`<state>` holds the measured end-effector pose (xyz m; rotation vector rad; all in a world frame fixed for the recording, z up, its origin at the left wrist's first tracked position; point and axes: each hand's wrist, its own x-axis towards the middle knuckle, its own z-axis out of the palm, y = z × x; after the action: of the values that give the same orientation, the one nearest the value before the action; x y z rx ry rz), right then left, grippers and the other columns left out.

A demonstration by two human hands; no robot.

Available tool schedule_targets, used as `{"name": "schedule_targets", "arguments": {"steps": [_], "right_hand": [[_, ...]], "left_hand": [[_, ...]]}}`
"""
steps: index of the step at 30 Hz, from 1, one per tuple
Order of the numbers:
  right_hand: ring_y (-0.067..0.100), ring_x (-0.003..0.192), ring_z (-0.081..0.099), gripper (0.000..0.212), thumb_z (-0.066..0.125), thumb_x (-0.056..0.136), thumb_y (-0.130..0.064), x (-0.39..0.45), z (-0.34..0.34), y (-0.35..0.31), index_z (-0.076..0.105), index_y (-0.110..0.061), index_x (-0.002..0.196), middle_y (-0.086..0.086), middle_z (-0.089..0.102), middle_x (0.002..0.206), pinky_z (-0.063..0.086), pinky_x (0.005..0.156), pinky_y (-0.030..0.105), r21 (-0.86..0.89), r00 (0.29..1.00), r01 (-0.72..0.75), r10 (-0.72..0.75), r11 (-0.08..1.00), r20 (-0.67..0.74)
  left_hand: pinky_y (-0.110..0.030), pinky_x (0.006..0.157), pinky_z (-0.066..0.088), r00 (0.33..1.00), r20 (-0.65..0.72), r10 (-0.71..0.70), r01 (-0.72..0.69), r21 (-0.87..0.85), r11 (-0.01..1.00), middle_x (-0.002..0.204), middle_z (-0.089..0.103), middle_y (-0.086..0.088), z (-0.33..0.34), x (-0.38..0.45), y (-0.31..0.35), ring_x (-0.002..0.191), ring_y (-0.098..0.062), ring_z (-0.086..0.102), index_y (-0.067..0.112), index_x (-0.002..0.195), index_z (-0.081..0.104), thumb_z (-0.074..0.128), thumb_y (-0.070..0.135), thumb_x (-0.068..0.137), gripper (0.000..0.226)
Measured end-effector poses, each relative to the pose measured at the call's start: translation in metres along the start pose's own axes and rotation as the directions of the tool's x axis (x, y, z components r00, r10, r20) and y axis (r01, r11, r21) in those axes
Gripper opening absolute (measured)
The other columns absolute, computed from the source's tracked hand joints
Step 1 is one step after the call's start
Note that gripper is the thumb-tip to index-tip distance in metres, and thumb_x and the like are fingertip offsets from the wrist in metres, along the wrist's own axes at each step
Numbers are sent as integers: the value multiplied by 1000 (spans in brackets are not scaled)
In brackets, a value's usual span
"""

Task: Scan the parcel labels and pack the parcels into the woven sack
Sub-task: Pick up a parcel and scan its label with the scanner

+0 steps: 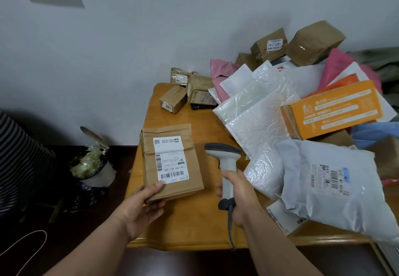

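A: The left hand [142,206] grips the near corner of the brown parcel [172,161], which lies flat on the bench [194,224], label [170,159] up. The right hand [239,196] is wrapped round the scanner [226,167] handle, its head just beside the parcel

B: She would do well to tilt the scanner onto the lower barcode and keep the parcel steady. Counts?

A: One scanner, one orange box [332,111], roughly six brown parcels, several white and pink mailers heaped at right. The woven sack cannot be seen
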<state>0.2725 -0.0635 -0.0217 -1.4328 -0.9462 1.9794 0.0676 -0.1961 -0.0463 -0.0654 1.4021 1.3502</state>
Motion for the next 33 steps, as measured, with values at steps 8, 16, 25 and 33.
{"name": "schedule_targets", "arguments": {"steps": [8,16,25,33], "right_hand": [[26,66,66,40,66,78,-17,-66,10,-20,55,-13,117,11,63,74,50,60,34,-32,936,34,-20,999,351],[18,58,53,40,78,77,-31,-112,42,-5,58,-14,107,10,57,70,44,56,28,-82,905,102,-58,991,421],[20,56,53,48,72,77,-36,-138,52,8,55,-18,118,10,57,71,44,54,29,-165,904,188,-105,968,413],[17,53,51,57,74,73,-53,-152,59,15,56,-21,117,7,56,68,44,52,26,-218,887,293,-180,931,425]], "left_hand": [[-39,81,53,996,75,44,-45,14,999,122,66,-11,-7,-23,10,114,-30,61,18,133,57,83,25,63,75],[-39,83,52,987,126,100,-103,18,995,120,68,-11,-23,-48,32,112,-30,62,18,133,55,83,23,64,75],[-35,73,52,980,152,125,-126,-5,992,113,71,-9,-37,-60,47,107,-27,63,16,133,58,85,21,58,80],[-36,76,53,969,179,171,-170,-21,985,113,72,-10,-41,-67,48,105,-26,65,16,134,55,85,17,57,83]]}}
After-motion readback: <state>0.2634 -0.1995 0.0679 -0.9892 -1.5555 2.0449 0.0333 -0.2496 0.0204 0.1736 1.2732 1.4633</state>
